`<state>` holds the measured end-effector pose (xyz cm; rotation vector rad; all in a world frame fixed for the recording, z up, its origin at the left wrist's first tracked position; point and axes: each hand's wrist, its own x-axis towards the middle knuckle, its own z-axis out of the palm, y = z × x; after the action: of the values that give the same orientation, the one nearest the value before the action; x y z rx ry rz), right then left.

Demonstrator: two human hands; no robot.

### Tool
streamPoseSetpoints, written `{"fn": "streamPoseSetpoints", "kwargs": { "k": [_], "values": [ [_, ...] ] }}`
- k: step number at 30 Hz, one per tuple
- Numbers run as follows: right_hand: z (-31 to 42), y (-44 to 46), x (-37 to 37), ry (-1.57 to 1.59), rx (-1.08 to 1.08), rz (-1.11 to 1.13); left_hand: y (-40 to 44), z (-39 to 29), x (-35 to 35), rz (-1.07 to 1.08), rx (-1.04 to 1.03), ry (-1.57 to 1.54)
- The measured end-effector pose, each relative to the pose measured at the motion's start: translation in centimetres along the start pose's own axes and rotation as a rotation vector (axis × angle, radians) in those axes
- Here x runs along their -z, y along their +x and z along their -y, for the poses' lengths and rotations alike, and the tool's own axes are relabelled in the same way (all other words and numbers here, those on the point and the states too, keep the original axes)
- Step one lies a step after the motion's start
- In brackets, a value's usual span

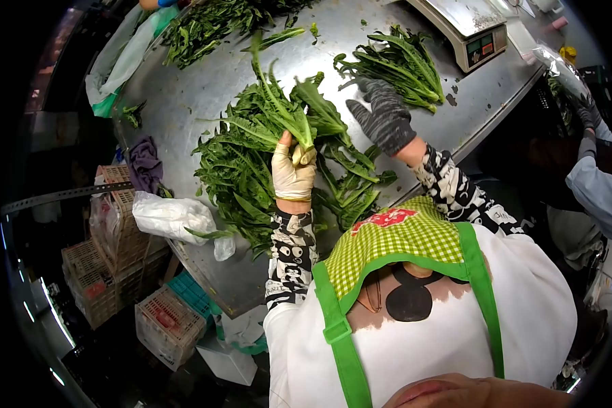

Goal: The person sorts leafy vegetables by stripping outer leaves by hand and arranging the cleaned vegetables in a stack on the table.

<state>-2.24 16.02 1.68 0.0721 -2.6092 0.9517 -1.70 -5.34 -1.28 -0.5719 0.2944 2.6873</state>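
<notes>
Left hand (294, 171): you've got a thin cream glove (291, 178) on, thumb tip uncovered, wrinkled at the wrist. Right hand (382, 122): dark grey knit glove (390, 129), lighter flecks. Both forearms in black-and-white cartoon-print sleeves (292, 255), some lettering on your right one. Loose white top (421, 347), brown patches and a rounded black shape (409, 303) on the chest. Over it, your yellow-green and white gingham apron (404, 238), red print (385, 219), solid green edging, green straps (350, 367), green buckle (337, 331) on the left strap.
</notes>
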Motion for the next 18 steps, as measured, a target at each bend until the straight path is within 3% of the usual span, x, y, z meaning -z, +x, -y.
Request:
{"fn": "streamPoseSetpoints", "kwargs": {
  "k": [2, 3, 6, 7, 10, 14, 15, 18],
  "values": [
    [2.7, -0.6, 0.6, 0.223, -0.141, 0.173, -0.1, 0.6, -0.1, -0.053, -0.017, 0.06],
    [3.3, -0.1, 0.5, 0.361, -0.316, 0.412, -0.6, 1.0, -1.2, -0.077, -0.019, 0.095],
    [4.1, -0.5, -0.1, 0.634, -0.405, 0.657, -0.4, 1.9, -0.7, 0.067, -0.055, 0.197],
    [4.2, -0.8, -0.6, 0.562, -0.346, 0.589, -0.8, 2.4, -0.8, -0.049, -0.139, 0.325],
    [1.5, -2.9, -3.8, 0.215, 0.149, 0.248, -1.5, 2.4, -1.3, -0.021, -0.186, 0.421],
    [4.3, -2.1, -0.5, 0.12, 0.149, 0.359, -1.7, 2.5, -2.8, -0.087, -0.392, 0.612],
    [4.3, -2.6, -1.0, 0.171, 0.17, 0.309, -1.6, 2.6, -3.1, -0.1, -0.384, 0.574],
    [1.9, -3.1, -3.4, -0.118, 0.601, -0.082, -1.7, 2.7, -3.4, -0.051, -0.441, 0.545]
  ]
}}
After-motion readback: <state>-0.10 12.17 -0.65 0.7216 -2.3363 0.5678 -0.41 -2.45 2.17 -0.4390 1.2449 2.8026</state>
